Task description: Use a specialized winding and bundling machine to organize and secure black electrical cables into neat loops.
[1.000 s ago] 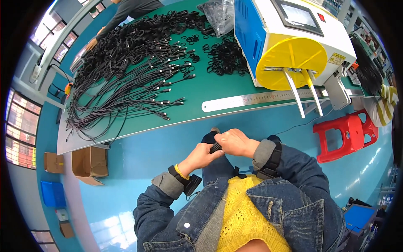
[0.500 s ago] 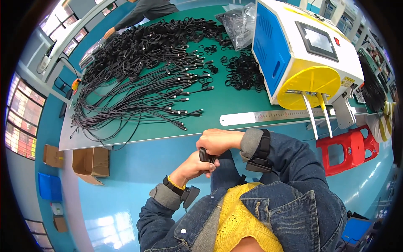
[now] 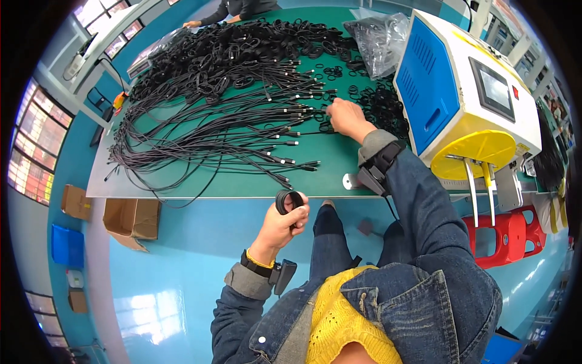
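A black coiled cable point(image 3: 285, 199) is gripped in my left hand point(image 3: 280, 225), just off the table's near edge, with the fingers wrapped round it and the thumb across. My right hand point(image 3: 350, 119) is over the green table, its fingers drawn together and pointing left beside the cable ends and a few black rings. What its fingertips hold, if anything, is hidden. To its right lies a heap of small black rings point(image 3: 383, 109). Left of it spread long black cables point(image 3: 200, 133) with metal-tipped plugs; behind these is a large pile of coiled black cables point(image 3: 242, 45).
A white and blue machine point(image 3: 433, 85) with a yellow disc and two prongs stands at the right. Its neighbours are a clear plastic bag point(image 3: 379, 42) and a steel ruler point(image 3: 350, 181). Red stools point(image 3: 502, 238) and a cardboard box point(image 3: 130, 219) are below. Another person's sleeve point(image 3: 242, 7) shows at the back.
My right hand has left the coil and moved forward and right to the rings and cable ends. My left hand keeps the coil, now turned so its loop shows. The view has shifted slightly.
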Motion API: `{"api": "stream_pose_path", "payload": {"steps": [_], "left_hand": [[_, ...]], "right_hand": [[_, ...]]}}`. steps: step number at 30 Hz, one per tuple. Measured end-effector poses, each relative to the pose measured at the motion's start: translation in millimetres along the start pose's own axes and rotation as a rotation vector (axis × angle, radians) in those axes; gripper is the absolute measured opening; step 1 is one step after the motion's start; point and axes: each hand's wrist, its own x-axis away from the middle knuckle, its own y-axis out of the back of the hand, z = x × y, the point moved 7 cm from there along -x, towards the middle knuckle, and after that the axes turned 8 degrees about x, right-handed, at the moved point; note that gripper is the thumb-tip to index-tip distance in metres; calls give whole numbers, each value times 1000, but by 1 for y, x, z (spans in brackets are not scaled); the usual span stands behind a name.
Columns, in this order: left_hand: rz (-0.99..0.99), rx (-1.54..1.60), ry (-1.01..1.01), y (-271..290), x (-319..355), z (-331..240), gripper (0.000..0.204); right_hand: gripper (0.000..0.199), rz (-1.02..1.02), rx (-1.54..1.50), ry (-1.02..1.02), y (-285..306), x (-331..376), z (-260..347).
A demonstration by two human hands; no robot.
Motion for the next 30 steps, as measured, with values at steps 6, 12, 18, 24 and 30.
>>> {"api": "stream_pose_path", "payload": {"steps": [6, 12, 18, 24, 30], "left_hand": [[77, 25, -47, -11, -11, 0, 22], [68, -26, -254, -15, -9, -3, 23], [156, -208, -201, -59, -17, 41, 25], [106, -185, -140, -59, -30, 103, 19], [89, -82, -74, -74, -34, 127, 14]], "right_hand": [[9, -77, -117, -51, -17, 5, -18], [17, 467, -1432, -275, 63, 120, 70], [14, 709, -1540, -271, 55, 223, 58], [13, 633, -1879, -239, 43, 288, 20], [11, 547, -2120, -148, 62, 331, 0]]}}
